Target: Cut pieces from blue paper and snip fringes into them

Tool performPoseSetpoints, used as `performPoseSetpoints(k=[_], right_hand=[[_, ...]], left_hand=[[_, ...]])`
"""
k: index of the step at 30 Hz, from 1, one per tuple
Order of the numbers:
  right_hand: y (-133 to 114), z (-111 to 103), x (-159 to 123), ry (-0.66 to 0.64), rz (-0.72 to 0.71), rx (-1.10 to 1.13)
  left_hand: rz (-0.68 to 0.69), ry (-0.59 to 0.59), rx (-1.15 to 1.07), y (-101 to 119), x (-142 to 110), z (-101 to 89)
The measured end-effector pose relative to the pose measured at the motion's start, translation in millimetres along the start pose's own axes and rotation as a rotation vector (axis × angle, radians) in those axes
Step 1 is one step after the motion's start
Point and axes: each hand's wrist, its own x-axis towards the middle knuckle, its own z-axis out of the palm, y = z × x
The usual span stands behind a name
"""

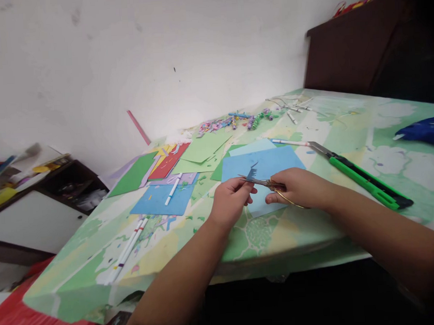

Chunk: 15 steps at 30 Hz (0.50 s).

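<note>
My right hand [294, 187] is closed around the gold handles of a pair of scissors [263, 182], its blades pointing left. Between the fingertips of my left hand [231, 200] is pinched a small blue paper strip [252, 172] with a fringed edge. The blades lie against this strip, close to my left fingers. Below and behind both hands are a blue sheet [239, 164] and a pale blue sheet [266, 206] on the table. Right of them lies a green utility knife [367, 181] with its blade out, touching or nearly touching a white marker [290, 142].
Coloured sheets [201, 146] and paper scraps cover the left and middle of the patterned tablecloth [164, 262]. White markers [130, 247] lie near the left front. Curled paper pieces [254, 120] sit toward the wall. A blue glue gun [424, 131] is at the right edge.
</note>
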Motion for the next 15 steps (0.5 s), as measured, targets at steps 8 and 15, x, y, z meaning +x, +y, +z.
performPoseSetpoints(k=[8, 15], right_hand=[[-2.5, -1.3, -0.9, 0.016, 0.005, -0.009], [-1.5, -3.3, -1.5, 0.031, 0.003, 0.013]], left_hand=[[-0.027, -0.004, -0.030, 1.1, -1.2, -0.2], [-0.012, -0.041, -0.059, 3.3, -2.4, -2.6]])
